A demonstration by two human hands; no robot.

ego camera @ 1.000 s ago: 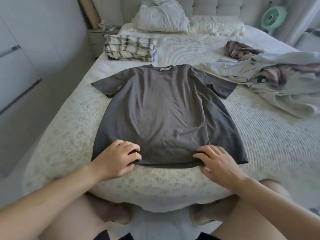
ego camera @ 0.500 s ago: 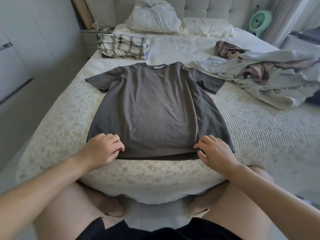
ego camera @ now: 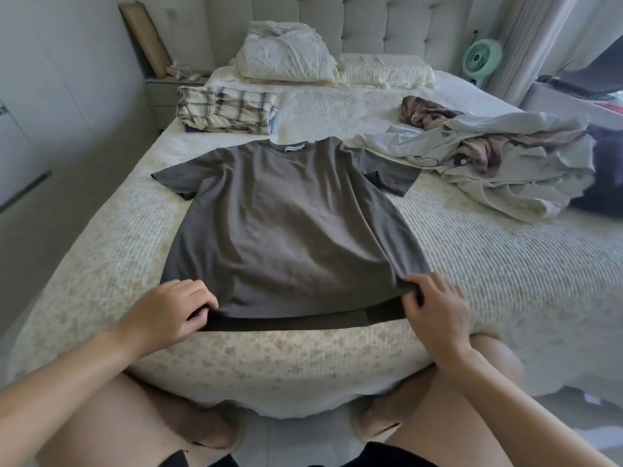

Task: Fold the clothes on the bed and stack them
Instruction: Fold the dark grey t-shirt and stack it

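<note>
T-shirt (ego camera: 286, 227), grey-brown, lies flat on the bed (ego camera: 505, 281), spread front-down or front-up I cannot tell, with its collar at the far end and its hem right under the fingers. Its long axis runs straight away from the person, hem to collar, so everything beyond the fingertips is shirt and everything behind the knuckles is bare bedspread.

Left hand (ego camera: 168, 311) grips the hem near the left corner, fingers curled over the top layer and thumb tucked under it. Right hand (ego camera: 435, 315) pinches the hem at the right corner, fingertips bunching the cloth and lifting it slightly, so a dark strip of the under layer shows between the two hands. Each hand sits at its own corner, about equally near.

Judging by this hold, the next move is a fold along that axis: hem carried forward toward the collar, both corners travelling together to keep the edge straight.

Beyond the collar and left of it sits a folded plaid stack (ego camera: 226, 109); far right of the right hand lies an unfolded heap (ego camera: 488, 156).
</note>
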